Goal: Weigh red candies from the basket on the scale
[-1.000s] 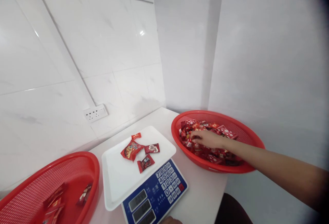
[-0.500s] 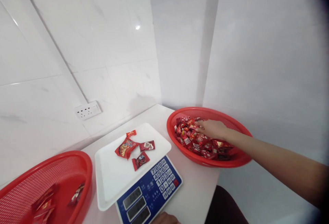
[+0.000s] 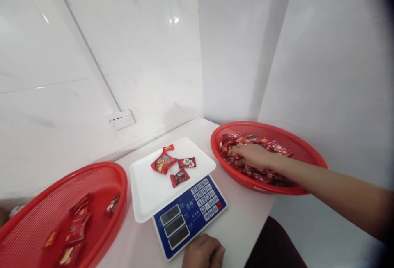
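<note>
My right hand reaches down into the right-hand red basket, its fingers drawn together among the red-wrapped candies. What the fingertips close on is hidden in the pile. My left hand rests, fingers curled in, on the table just in front of a blue-and-white digital scale. On the scale's white tray lie several red packets: a larger snack packet, a small one behind it, and two candies to the right.
Another red basket at the lower left holds several red packets. The white table stands in a corner against a tiled wall with a socket. My dark-clothed leg shows by the table's right edge.
The view has shifted, showing more of the left basket and of my left hand. My right hand's fingers, spread over the candies before, have drawn together and dug in. The packets on the tray stay put.
</note>
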`<action>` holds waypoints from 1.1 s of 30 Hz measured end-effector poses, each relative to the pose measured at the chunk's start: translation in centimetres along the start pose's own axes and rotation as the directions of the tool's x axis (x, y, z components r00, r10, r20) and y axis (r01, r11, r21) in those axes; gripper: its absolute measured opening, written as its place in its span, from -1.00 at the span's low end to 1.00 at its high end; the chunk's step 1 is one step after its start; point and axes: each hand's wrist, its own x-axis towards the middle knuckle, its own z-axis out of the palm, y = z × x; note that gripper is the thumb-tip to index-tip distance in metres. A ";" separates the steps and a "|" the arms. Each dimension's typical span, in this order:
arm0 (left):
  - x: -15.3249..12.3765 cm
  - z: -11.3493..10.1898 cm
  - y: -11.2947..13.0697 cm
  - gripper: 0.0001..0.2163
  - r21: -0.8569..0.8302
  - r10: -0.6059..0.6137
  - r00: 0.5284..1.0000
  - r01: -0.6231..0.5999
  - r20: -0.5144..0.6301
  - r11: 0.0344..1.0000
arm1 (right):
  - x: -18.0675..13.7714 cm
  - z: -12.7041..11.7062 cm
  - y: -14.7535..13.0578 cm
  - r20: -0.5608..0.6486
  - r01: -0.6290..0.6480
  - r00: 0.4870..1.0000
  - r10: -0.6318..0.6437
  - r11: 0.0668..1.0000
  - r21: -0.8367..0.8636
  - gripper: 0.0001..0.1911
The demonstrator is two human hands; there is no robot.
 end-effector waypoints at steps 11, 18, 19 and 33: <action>0.3 -1.8 2.2 -0.80 -0.058 -0.117 0.991 0.121 0.067 0.991 | 2.2 -3.1 -9.1 0.024 0.037 0.996 -0.089 0.621 0.783 -0.72; 0.1 -2.2 2.2 -0.81 -0.041 -0.136 0.982 0.143 0.133 0.989 | 3.7 -4.0 -14.7 -0.109 0.145 0.989 -0.101 0.489 0.860 -0.60; 0.2 -2.3 2.2 -0.81 -0.042 -0.136 0.980 0.144 0.141 0.989 | 3.3 -3.9 -14.8 -0.129 0.156 0.988 -0.089 0.494 0.855 -0.61; 0.0 -2.7 3.5 -0.49 -0.311 -0.157 0.912 0.286 0.380 0.906 | -11.5 8.9 -16.7 -0.187 0.123 0.970 0.156 0.349 0.929 -0.73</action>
